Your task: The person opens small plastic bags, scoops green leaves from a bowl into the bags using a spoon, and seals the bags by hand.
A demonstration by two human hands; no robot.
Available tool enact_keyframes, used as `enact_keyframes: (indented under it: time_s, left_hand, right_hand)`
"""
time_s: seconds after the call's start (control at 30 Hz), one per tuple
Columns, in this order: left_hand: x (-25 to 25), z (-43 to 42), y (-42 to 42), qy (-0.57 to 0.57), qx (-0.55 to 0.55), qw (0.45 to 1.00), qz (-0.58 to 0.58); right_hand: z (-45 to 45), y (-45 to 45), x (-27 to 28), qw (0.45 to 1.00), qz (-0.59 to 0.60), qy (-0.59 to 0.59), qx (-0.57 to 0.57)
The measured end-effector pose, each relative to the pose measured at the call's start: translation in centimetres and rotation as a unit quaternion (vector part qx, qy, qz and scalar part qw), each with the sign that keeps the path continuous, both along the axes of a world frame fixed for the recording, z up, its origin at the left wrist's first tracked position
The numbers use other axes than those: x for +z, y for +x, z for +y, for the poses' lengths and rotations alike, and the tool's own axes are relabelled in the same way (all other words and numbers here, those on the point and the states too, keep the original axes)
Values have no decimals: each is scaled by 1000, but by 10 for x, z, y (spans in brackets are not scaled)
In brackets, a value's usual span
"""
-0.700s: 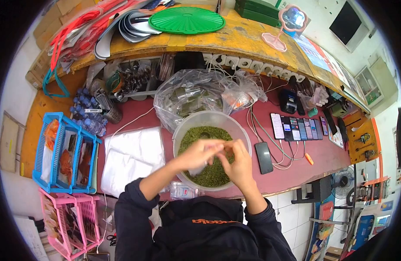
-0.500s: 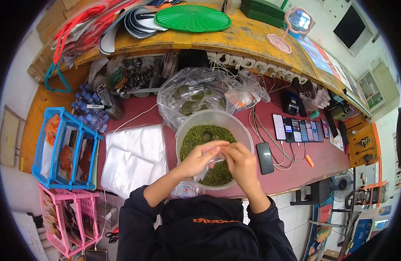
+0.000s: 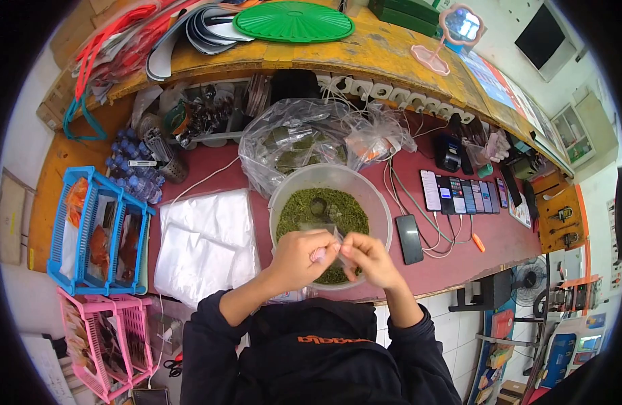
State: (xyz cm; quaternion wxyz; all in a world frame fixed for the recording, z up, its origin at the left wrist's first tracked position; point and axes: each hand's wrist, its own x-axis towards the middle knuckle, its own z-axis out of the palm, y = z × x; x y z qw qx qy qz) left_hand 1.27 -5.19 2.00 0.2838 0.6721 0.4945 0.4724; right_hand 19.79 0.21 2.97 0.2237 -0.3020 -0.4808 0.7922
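Over the front part of a translucent round tub, my left hand and my right hand are close together. Between them is a small clear plastic bag, its edge pinched by the fingers of both hands; its contents, if any, cannot be made out. Dried green chopped leaves fill the lower part of the tub. A small round scoop or cup sits in the leaves, partly sunk. My wrists and fingers hide the tub's near side.
Flat clear plastic bags lie stacked left of the tub. Behind it sits a large clear bag holding more green leaves. A black phone and several charging phones are to the right. Blue baskets stand far left.
Both hands have come lower and nearer my body, and the left hand's fingers have curled in more. The small bag now shows upright between the fingertips rather than hanging below them.
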Motion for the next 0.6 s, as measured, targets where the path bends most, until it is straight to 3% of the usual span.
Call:
enact_keyframes:
  time_s: [0.03, 0.07, 0.1, 0.2, 0.23, 0.27, 0.33, 0.47, 0.53, 0.6]
  left_hand:
    - [-1, -3, 0, 35, 27, 997, 70]
    - [-2, -6, 0, 33, 27, 997, 70]
    - [-4, -9, 0, 43, 54, 992, 108]
    - [1, -6, -3, 55, 94, 986, 125]
    - [4, -4, -7, 56, 109, 987, 107]
    - [7, -1, -12, 56, 110, 986, 108]
    - [11, 5, -24, -70, 37, 979, 186]
    - [-24, 18, -37, -86, -9, 943, 320]
    - [-12, 16, -27, -40, 8, 960, 276]
    - [-10, 16, -15, 3, 28, 973, 231]
  right_hand:
    - [-5, -3, -3, 964, -105, 245, -19]
    - [-8, -6, -5, 858, -201, 471, -37]
    - [-10, -7, -3, 823, -226, 511, -99]
    - [1, 2, 0, 827, -276, 479, -107]
    - [1, 5, -1, 875, -264, 393, -102]
    - [1, 7, 0, 875, -264, 392, -102]
    - [2, 11, 5, 952, -154, 250, -91]
    - [12, 20, 7, 905, -221, 364, 6]
    - [9, 15, 17, 860, -287, 422, -7]
    - [4, 4, 18, 855, -273, 440, -27]
